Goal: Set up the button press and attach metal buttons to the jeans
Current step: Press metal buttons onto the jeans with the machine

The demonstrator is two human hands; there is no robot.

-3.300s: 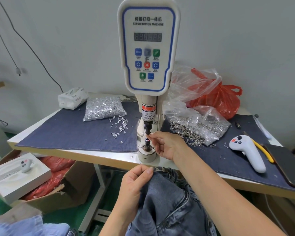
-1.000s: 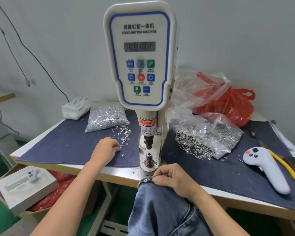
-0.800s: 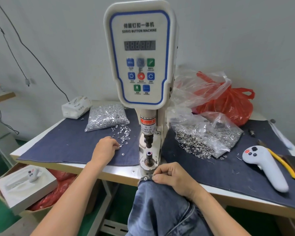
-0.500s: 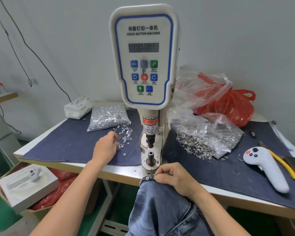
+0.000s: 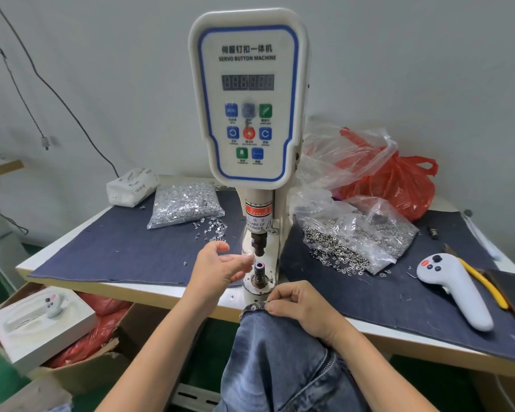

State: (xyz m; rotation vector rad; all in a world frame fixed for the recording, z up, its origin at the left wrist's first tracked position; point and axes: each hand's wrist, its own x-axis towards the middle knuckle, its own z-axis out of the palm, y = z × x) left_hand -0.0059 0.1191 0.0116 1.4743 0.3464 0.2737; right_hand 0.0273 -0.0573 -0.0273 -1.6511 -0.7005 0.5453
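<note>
Since half a second ago the left hand (image 5: 217,270) has lifted off the loose tacks (image 5: 213,230) on the blue cloth and swung right, toward the lower die (image 5: 260,267) of the button press (image 5: 247,96). Its fingers are blurred; thumb and forefinger appear nearly closed, probably pinching one tack, though the piece itself cannot be made out.

Left of the table, below it, a cardboard box (image 5: 81,364) holds red plastic and carries a white tray (image 5: 39,325) with a small white controller in its moulded recess. On the cloth, a sealed clear bag (image 5: 186,203) holds flat silver tacks, with a few spilled just beside it, within easy reach of the left hand.

At centre, the die stands directly under the punch (image 5: 258,243), with its top uncovered, judged ready to receive the tack.

The right hand (image 5: 299,307) pinches the waistband of the jeans (image 5: 280,358) at the table edge, just in front of the die, apparently holding it ready to lay over. A metal button already shows on the waistband.

Right of the press, an open clear bag (image 5: 360,233) spills ring-shaped button parts; behind it lies a red bag (image 5: 399,182), contents hidden.
</note>
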